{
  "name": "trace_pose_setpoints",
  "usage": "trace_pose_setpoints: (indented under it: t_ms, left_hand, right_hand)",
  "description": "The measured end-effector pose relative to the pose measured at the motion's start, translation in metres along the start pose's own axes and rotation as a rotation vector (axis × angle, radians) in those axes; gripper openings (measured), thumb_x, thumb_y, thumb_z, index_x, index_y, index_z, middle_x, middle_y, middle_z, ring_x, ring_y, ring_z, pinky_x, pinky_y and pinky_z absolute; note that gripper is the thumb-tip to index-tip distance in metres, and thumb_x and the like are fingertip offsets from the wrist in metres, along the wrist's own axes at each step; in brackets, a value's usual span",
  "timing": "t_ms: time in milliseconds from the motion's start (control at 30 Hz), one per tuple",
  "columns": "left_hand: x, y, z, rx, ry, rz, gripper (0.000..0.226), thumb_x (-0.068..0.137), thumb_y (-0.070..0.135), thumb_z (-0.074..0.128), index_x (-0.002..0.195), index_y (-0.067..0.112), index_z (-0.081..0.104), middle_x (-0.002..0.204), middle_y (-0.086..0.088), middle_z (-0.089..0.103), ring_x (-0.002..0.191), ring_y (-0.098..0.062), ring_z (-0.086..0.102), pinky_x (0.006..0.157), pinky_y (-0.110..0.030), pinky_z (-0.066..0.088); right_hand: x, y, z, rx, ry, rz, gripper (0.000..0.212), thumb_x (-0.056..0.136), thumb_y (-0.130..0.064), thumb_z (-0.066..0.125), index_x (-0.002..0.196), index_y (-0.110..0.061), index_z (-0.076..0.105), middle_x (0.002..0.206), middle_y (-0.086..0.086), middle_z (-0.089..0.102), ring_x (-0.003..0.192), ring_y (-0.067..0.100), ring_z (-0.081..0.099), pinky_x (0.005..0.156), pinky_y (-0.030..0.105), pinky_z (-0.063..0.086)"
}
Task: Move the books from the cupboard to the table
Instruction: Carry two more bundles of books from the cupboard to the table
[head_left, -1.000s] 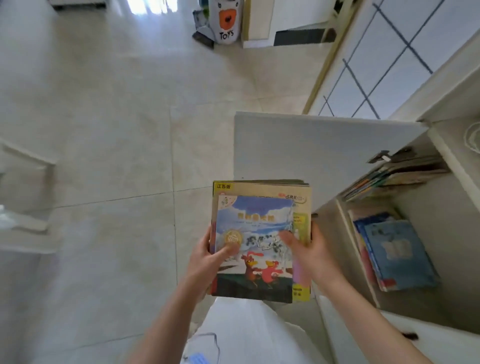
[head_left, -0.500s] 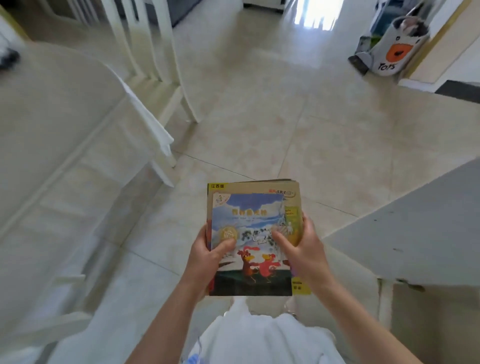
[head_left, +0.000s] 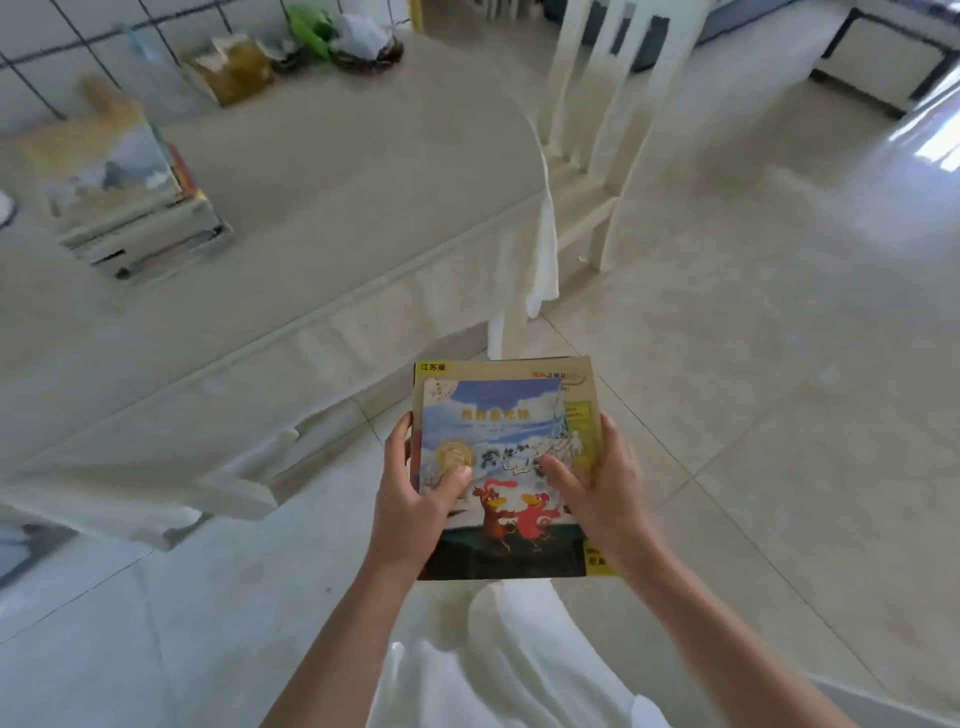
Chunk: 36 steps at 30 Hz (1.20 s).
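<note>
Now the table (head_left: 322, 171) has come into view; left hand (head_left: 410, 499) and right hand (head_left: 602, 488) grip the books (head_left: 501, 415), seemingly several.

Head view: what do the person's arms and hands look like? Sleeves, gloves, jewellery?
Both forearms are bare up to the frame edge, no sleeves showing. Left hand and right hand wear no gloves; no rings, watch or bracelet visible. Fingers are uncovered. Below the arms is a white garment.

Bright daylight, window glare on floor (head_left: 930, 140) upper right, blurred edges, wide-angle warp
</note>
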<state>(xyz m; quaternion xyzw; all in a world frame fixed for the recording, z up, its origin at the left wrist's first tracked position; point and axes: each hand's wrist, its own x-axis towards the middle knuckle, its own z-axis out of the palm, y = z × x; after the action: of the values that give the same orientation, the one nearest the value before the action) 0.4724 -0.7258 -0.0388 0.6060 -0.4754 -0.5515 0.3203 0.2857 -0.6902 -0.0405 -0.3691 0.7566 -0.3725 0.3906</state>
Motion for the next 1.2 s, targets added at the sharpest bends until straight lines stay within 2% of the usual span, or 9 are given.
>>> trace_pose_setpoints:
  t_ms: [133, 267, 400, 533, 733, 833, 933, 1100, 1200]
  left_hand:
    - [0.036, 0.016, -0.016, -0.024, 0.102, -0.024, 0.075, 0.084, 0.022, 0.073, 0.145, 0.031, 0.029, 0.116, 0.016, 0.060, 0.098, -0.006, 0.066, 0.069, -0.019, 0.058]
    - [0.069, 0.035, -0.038, -0.082, 0.213, -0.034, 0.076, 0.085, 0.021, 0.072, 0.146, 0.032, 0.027, 0.118, 0.018, 0.057, 0.093, 0.002, 0.065, 0.060, -0.008, 0.051]
    - [0.093, 0.043, -0.063, -0.141, 0.295, -0.034, 0.073, 0.085, 0.017, 0.071, 0.143, 0.034, 0.030, 0.116, 0.020, 0.058, 0.096, 0.012, 0.062, 0.065, -0.013, 0.054]
    - [0.117, 0.044, -0.096, -0.189, 0.376, -0.053, 0.071, 0.084, 0.020, 0.073, 0.140, 0.038, 0.034, 0.118, 0.019, 0.061, 0.103, 0.003, 0.064, 0.074, -0.023, 0.058]
    - [0.158, 0.048, -0.148, -0.223, 0.429, -0.058, 0.067, 0.082, 0.022, 0.076, 0.132, 0.045, 0.038, 0.115, 0.023, 0.062, 0.101, 0.005, 0.064, 0.072, -0.020, 0.058]
    - [0.182, 0.053, -0.180, -0.212, 0.429, -0.055, 0.067, 0.082, 0.022, 0.075, 0.133, 0.043, 0.037, 0.117, 0.022, 0.061, 0.100, 0.007, 0.063, 0.068, -0.016, 0.056]
    - [0.209, 0.057, -0.215, -0.203, 0.423, -0.046, 0.066, 0.083, 0.020, 0.074, 0.134, 0.040, 0.037, 0.117, 0.020, 0.060, 0.100, 0.006, 0.063, 0.068, -0.016, 0.056]
    - [0.251, 0.061, -0.258, -0.215, 0.413, -0.033, 0.072, 0.082, 0.016, 0.074, 0.141, 0.032, 0.036, 0.121, 0.016, 0.060, 0.102, 0.004, 0.063, 0.075, -0.020, 0.057]
    - [0.271, 0.064, -0.270, -0.200, 0.416, -0.030, 0.073, 0.082, 0.018, 0.074, 0.142, 0.032, 0.035, 0.120, 0.017, 0.061, 0.102, 0.004, 0.064, 0.080, -0.028, 0.059]
  right_hand:
    - [0.049, -0.036, 0.021, -0.031, -0.110, -0.042, 0.064, 0.083, -0.024, 0.070, 0.137, -0.026, 0.036, 0.122, -0.004, 0.046, 0.096, 0.009, 0.059, 0.052, 0.014, 0.054]
    - [0.094, -0.077, 0.047, -0.077, -0.216, -0.114, 0.063, 0.083, -0.026, 0.070, 0.137, -0.029, 0.037, 0.123, -0.004, 0.045, 0.096, 0.009, 0.059, 0.051, 0.011, 0.052]
    - [0.122, -0.108, 0.076, -0.134, -0.304, -0.172, 0.064, 0.083, -0.027, 0.070, 0.138, -0.027, 0.036, 0.119, -0.007, 0.044, 0.097, 0.008, 0.056, 0.049, 0.010, 0.050]
    - [0.147, -0.132, 0.116, -0.207, -0.363, -0.224, 0.066, 0.081, -0.034, 0.071, 0.137, -0.029, 0.036, 0.118, -0.008, 0.047, 0.105, 0.011, 0.055, 0.065, 0.019, 0.055]
    - [0.177, -0.164, 0.179, -0.201, -0.403, -0.299, 0.071, 0.079, -0.032, 0.073, 0.134, -0.038, 0.029, 0.123, -0.008, 0.051, 0.112, 0.014, 0.052, 0.087, 0.036, 0.053]
    - [0.188, -0.183, 0.213, -0.250, -0.394, -0.317, 0.071, 0.080, -0.035, 0.072, 0.139, -0.028, 0.033, 0.129, -0.005, 0.050, 0.109, 0.006, 0.047, 0.076, 0.008, 0.039]
    - [0.200, -0.206, 0.245, -0.294, -0.395, -0.333, 0.072, 0.081, -0.039, 0.071, 0.141, -0.028, 0.034, 0.131, -0.005, 0.050, 0.107, 0.006, 0.049, 0.065, 0.002, 0.033]
    - [0.224, -0.235, 0.289, -0.255, -0.393, -0.294, 0.075, 0.075, -0.046, 0.072, 0.138, -0.032, 0.034, 0.130, -0.006, 0.052, 0.114, 0.015, 0.054, 0.085, 0.034, 0.053]
    - [0.237, -0.247, 0.302, -0.234, -0.404, -0.278, 0.075, 0.070, -0.052, 0.070, 0.134, -0.036, 0.033, 0.126, -0.010, 0.053, 0.112, 0.016, 0.056, 0.085, 0.048, 0.055]
